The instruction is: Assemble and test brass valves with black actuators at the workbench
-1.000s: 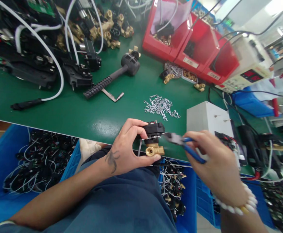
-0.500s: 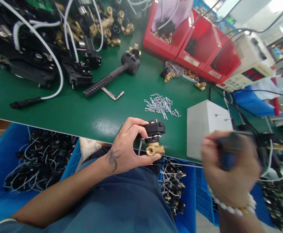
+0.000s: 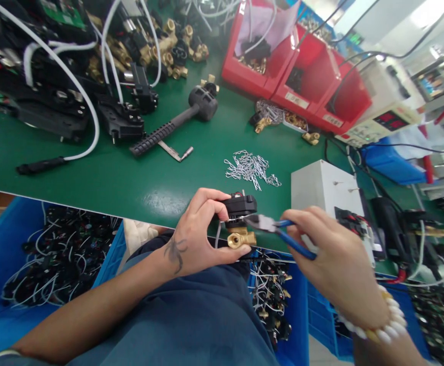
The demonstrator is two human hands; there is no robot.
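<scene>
My left hand (image 3: 197,231) is closed around a brass valve (image 3: 240,239) with a black actuator (image 3: 240,204) on top, near the bench's front edge. Thumb below and fingers above pinch the assembly. A thin wire clip (image 3: 237,218) crosses it between the black housing and the brass body. Blue-handled pliers (image 3: 296,245) are in my right hand (image 3: 330,249), their jaws at the right side of the assembly by the clip. Whether the jaws grip the clip I cannot tell. Behind lies a loose pile of silver wire clips (image 3: 250,168).
A black mallet (image 3: 176,124) lies left of the clips, beside a small metal tool (image 3: 174,152). Red bins (image 3: 283,84) stand at the back. A grey box (image 3: 309,203) is close to my right hand. Below the edge are blue crates (image 3: 300,305) of cabled parts.
My right hand has swung left from beside the grey box, bringing the pliers to the valve assembly. My left hand keeps its hold in nearly the same place.
</scene>
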